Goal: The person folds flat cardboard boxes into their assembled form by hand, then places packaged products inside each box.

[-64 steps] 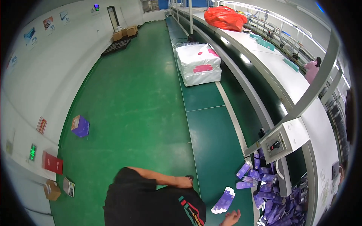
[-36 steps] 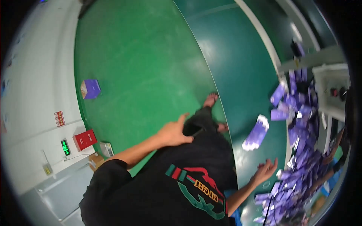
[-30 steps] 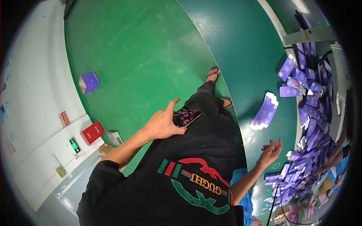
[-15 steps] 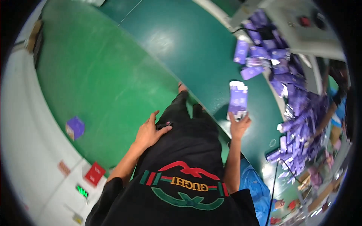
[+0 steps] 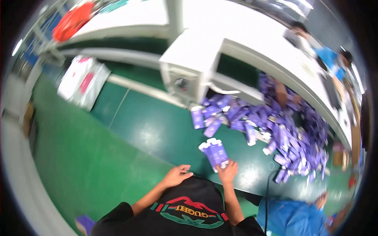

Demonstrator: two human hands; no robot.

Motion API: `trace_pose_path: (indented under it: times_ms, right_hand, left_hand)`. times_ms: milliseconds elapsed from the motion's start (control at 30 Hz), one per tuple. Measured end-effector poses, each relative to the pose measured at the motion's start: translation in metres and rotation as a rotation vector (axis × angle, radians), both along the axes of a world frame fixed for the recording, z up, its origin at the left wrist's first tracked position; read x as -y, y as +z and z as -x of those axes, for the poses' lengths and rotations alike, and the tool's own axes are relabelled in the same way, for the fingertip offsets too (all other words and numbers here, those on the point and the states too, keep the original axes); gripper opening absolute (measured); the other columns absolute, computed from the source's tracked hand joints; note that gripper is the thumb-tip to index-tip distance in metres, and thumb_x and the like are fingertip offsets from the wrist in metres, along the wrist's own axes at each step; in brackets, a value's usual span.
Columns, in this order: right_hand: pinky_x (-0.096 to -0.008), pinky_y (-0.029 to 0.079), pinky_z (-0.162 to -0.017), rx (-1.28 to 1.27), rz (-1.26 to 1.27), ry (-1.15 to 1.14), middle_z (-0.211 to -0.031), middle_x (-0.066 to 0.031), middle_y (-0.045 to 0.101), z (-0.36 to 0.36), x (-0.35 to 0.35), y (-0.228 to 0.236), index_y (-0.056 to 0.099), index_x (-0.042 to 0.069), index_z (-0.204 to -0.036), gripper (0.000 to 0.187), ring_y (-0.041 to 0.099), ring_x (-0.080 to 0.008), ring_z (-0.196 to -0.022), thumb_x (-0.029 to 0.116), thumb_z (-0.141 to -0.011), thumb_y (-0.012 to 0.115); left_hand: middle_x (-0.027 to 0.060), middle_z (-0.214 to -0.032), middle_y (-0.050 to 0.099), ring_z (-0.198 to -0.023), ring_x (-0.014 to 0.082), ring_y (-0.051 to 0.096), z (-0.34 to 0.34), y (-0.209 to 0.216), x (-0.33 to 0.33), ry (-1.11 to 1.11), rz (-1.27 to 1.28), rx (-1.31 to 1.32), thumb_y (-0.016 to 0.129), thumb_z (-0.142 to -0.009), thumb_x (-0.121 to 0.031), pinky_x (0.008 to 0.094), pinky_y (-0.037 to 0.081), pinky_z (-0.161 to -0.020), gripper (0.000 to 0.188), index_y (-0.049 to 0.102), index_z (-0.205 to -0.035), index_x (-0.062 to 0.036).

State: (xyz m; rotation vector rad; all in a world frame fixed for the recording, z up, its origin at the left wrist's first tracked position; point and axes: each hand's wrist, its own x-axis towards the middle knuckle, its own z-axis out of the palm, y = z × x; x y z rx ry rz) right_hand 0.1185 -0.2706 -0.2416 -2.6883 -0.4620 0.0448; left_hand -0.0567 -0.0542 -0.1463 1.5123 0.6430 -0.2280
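Note:
My right hand (image 5: 227,172) is closed on the lower end of a few flat purple cartons (image 5: 217,152) with white end flaps, fanned slightly apart. They are in front of me, above the dark green floor. My left hand (image 5: 177,176) is close to my black shirt, with its fingers partly spread and nothing visible in them. Beyond the cartons, a large heap of purple boxes (image 5: 289,135) spreads over the floor to the right, with a few loose purple boxes (image 5: 197,118) at its near left edge.
A long white workbench (image 5: 252,51) stands over the heap, and its white end cabinet (image 5: 183,74) rises on the left. A white sack (image 5: 84,82) with red marks lies on the floor. A person in blue clothing (image 5: 293,216) is close on my right; a black cable (image 5: 268,196) runs between us.
My view has swung up and toward the right, bringing the workbench and sack into sight. The cartons stay in my right hand. My left hand is still near my body.

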Motion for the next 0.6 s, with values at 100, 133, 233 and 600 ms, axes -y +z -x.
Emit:
trace_pose_path:
  times_ms: [100,133,233,600]
  right_hand:
    - [-0.0348,0.049,-0.081,-0.691,-0.738,0.014,-0.103,-0.0127,0.058,0.016,0.002,0.040,0.054,-0.001,-0.117,0.066,0.058,-0.0218,-0.090,0.033,-0.069,0.085]
    - [-0.0339,0.050,-0.083,-0.734,-0.738,0.217,-0.101,-0.0091,0.060,0.019,0.005,0.057,0.051,0.002,-0.125,0.066,0.059,-0.0180,-0.090,0.026,-0.072,0.082]
    - [-0.0356,0.047,-0.091,-0.654,-0.577,0.397,-0.113,-0.0134,0.057,0.033,0.003,0.120,0.049,0.001,-0.129,0.073,0.057,-0.0235,-0.103,0.030,-0.072,0.082]
    - [-0.0395,0.049,-0.083,-0.543,-0.624,0.306,-0.098,-0.0196,0.063,0.031,-0.019,0.171,0.056,-0.005,-0.115,0.066,0.063,-0.0329,-0.091,0.042,-0.074,0.079]
  left_hand:
    - [0.0195,-0.131,0.057,-0.120,0.0282,0.057,-0.045,-0.006,0.013,0.082,0.272,0.197,0.071,-0.086,-0.014,0.0368,0.044,-0.102,0.062,0.043,-0.137,0.0063]
    - [0.0185,-0.131,0.057,-0.119,0.0274,0.057,-0.060,0.001,0.015,0.189,0.345,0.301,0.072,-0.084,-0.008,0.0367,0.044,-0.103,0.063,0.042,-0.137,0.0072]
    - [0.0176,-0.128,0.059,-0.118,0.0265,0.058,-0.093,0.026,0.009,0.058,0.521,0.482,0.075,-0.079,-0.006,0.0368,0.044,-0.103,0.070,0.041,-0.138,0.0066]
    - [0.0182,-0.114,0.064,-0.102,0.0281,0.066,-0.116,0.067,0.013,0.010,0.328,0.473,0.078,-0.068,0.004,0.0406,0.052,-0.092,0.057,0.054,-0.120,0.0051]
